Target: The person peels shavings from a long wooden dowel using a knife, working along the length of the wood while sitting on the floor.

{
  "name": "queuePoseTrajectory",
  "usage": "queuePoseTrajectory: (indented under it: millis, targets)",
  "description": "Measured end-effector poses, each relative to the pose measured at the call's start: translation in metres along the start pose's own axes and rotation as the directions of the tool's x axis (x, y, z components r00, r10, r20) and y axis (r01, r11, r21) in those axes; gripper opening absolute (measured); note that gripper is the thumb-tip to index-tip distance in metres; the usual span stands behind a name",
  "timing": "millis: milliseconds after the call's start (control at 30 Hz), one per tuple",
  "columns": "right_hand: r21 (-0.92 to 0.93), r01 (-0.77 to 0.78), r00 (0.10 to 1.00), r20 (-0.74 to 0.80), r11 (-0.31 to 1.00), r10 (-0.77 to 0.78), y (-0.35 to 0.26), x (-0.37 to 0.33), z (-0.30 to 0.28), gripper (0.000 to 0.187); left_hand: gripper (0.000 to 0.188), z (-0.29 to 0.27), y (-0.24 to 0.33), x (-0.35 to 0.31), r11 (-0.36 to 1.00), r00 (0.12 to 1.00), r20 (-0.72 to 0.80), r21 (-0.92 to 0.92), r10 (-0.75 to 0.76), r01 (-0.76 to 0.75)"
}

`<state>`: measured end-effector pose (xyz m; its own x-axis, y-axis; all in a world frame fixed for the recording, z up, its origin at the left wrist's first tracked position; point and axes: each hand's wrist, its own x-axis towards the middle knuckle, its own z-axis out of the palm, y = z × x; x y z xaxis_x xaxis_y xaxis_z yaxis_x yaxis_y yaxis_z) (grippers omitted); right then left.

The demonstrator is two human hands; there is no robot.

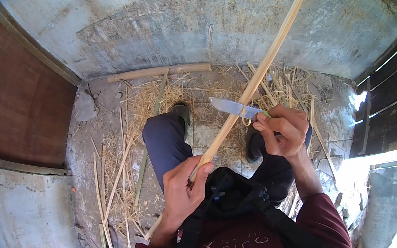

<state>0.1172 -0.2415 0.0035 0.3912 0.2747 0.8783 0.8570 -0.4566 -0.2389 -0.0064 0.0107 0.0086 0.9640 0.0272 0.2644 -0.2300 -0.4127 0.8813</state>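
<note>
A long pale strip of wood, perhaps split bamboo (271, 55), slants from my lap up toward the far right. My left hand (184, 188) is closed round its lower part, and its near end runs back under my forearm. In my right hand (285, 128) is a knife (231, 107) with a broad steel blade and a green handle, mostly covered by my fingers. The blade lies across the strip, touching it about midway. A thin curled shaving (245, 116) hangs at the blade beside my right fingertips.
Straw-like shavings (152, 92) litter the floor round my boots. Several long thin strips (114, 184) lie at the left, others (315, 126) at the right. A bamboo pole (159, 71) rests along the far wall (182, 22). A brown door panel (12, 96) stands left, dark slatted boards (392, 98) right.
</note>
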Motion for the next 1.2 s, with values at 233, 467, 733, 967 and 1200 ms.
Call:
queuePoseTrajectory:
  millis: [233, 467, 733, 967, 1200]
  targets:
    - [0.000, -0.135, 0.987, -0.086, 0.991, 0.135, 0.021, 0.006, -0.009, 0.019, 0.017, -0.006, -0.009, -0.011, 0.998, 1.000, -0.014, 0.063, -0.023, 0.024]
    - [-0.038, -0.196, 0.978, -0.078, 0.980, 0.193, 0.046, 0.011, -0.014, 0.018, 0.018, -0.013, -0.017, -0.024, 0.994, 0.997, -0.014, 0.077, -0.079, 0.080]
    - [-0.097, -0.281, 0.958, -0.082, 0.955, 0.274, 0.087, 0.018, -0.014, 0.018, 0.014, -0.024, -0.017, -0.035, 0.974, 0.981, 0.034, 0.135, -0.190, 0.184]
    - [-0.058, -0.368, 0.928, -0.085, 0.928, 0.362, 0.120, 0.025, -0.005, 0.018, 0.018, -0.021, -0.027, -0.041, 0.974, 0.982, -0.038, 0.124, -0.184, 0.187]
    - [-0.196, -0.606, 0.765, 0.121, 0.771, 0.633, 0.241, -0.002, -0.017, 0.020, 0.019, -0.041, -0.050, -0.061, 0.929, 0.945, -0.041, 0.176, -0.324, 0.326]
